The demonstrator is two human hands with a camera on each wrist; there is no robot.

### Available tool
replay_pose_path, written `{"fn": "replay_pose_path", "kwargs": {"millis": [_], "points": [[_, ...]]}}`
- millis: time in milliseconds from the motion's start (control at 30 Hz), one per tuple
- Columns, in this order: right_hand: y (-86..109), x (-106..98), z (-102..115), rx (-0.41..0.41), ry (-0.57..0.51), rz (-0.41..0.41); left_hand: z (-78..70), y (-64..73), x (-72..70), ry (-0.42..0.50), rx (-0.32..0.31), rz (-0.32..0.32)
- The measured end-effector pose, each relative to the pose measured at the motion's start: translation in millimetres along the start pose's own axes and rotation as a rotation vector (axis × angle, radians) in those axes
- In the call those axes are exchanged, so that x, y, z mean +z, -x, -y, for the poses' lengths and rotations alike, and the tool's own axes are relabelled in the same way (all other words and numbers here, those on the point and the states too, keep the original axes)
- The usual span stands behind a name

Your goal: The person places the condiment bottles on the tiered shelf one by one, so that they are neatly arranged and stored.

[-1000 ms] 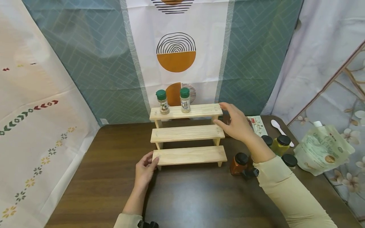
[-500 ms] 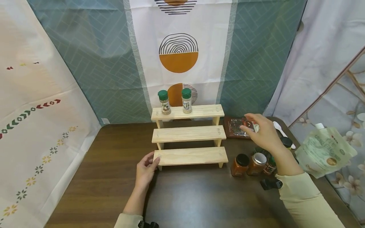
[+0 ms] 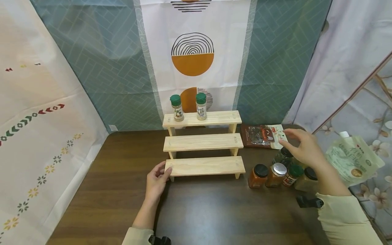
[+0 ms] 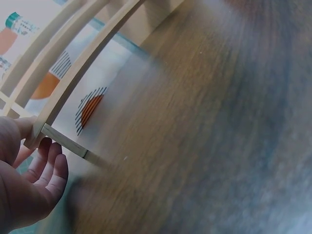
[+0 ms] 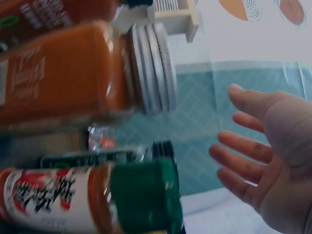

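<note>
My left hand grips the left end of the lowest step of a three-tier wooden shelf rack. In the left wrist view its thumb lies over the step's end, fingers curled beneath. Two green-capped seasoning shakers stand on the top step. My right hand, fingers spread and nothing in them, hovers above a group of spice jars at the right. Nearest in the right wrist view are a silver-lidded jar of orange-brown powder and a green-capped bottle.
A black-lidded jar of reddish powder stands just right of the rack. Behind the group lies a brown spice packet. A pale green spouted pouch leans at the far right by the curtain. The brown table stretches in front.
My right hand has moved away from the rack's right end, rightward to above the jars, uncovering the packet and more jars. My left hand stays on the lowest step.
</note>
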State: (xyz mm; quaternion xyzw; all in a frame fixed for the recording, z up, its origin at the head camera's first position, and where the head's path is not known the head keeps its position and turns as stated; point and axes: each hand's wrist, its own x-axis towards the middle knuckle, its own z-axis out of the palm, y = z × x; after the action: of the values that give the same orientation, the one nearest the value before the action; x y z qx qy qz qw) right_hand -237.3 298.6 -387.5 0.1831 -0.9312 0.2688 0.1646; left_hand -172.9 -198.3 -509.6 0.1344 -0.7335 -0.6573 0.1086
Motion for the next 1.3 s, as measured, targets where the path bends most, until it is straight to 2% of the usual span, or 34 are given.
{"fn": "replay_pose_path", "kwargs": {"millis": [167, 267, 367, 467, 800, 1067, 1300], "points": [[11.2, -0.1, -10.2, 0.012, 0.088, 0.134, 0.2, -0.5, 0.3, 0.000, -0.009, 0.004], [14.0, 1.8, -15.7, -0.026, 0.112, 0.147, -0.1, -1.4, 0.3, 0.003, -0.015, 0.002], [14.3, 3.7, -21.8, -0.070, 0.123, 0.121, -0.7, -1.8, 0.4, -0.002, -0.017, -0.001], [14.7, 5.5, -26.7, -0.080, 0.128, 0.129, -0.9, -2.0, 0.6, -0.007, -0.018, -0.007], [14.2, 7.8, -28.3, -0.028, 0.182, 0.299, 0.0, -0.6, 0.4, -0.006, -0.010, -0.001], [14.2, 10.1, -30.8, -0.106, 0.198, 0.240, -0.2, -1.6, 0.4, -0.005, -0.008, 0.001], [8.4, 6.5, -28.5, -0.136, 0.183, 0.116, -0.7, -1.0, -0.3, -0.002, -0.013, 0.011]]}}
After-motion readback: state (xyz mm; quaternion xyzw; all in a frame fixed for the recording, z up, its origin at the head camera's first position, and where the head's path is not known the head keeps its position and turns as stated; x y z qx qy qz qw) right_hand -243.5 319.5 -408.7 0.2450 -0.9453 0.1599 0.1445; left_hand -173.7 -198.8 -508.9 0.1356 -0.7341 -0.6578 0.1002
